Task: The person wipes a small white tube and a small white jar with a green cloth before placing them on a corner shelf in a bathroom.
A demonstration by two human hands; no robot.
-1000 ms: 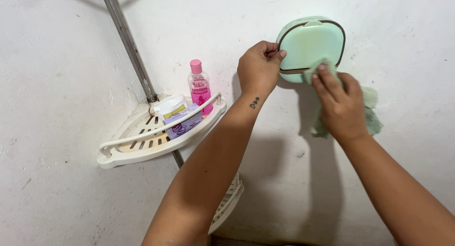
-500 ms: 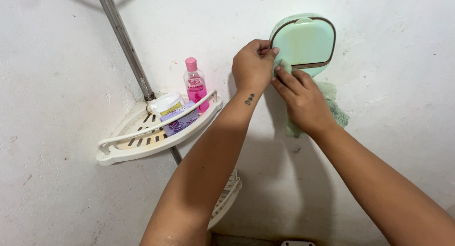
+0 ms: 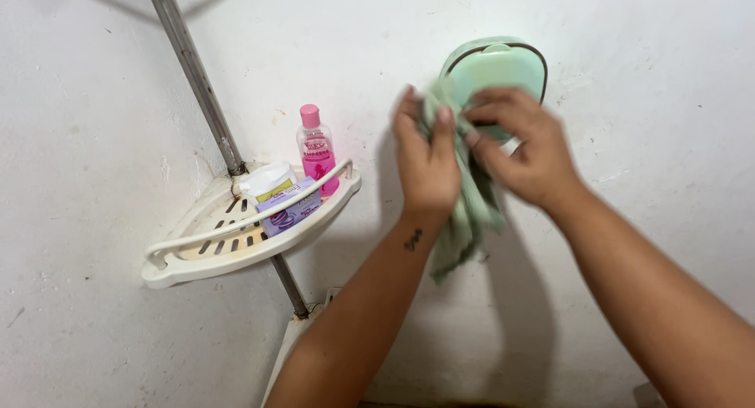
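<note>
Head view: a pale green cloth [image 3: 464, 211] hangs between both hands just below a green wall-mounted soap box [image 3: 497, 68]. Left hand [image 3: 426, 166] and right hand [image 3: 525, 150] pinch its upper folds. Leftward, a white corner shelf [image 3: 236, 251] with a pink bottle [image 3: 317, 150] hugs a metal pole [image 3: 197, 77]; bare white wall [image 3: 645, 101] spreads rightward.

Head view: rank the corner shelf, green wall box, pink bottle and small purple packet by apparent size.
1. white corner shelf
2. green wall box, partly hidden by the hands and cloth
3. pink bottle
4. purple packet, close to the bottle in size, so that order is unsure
</note>
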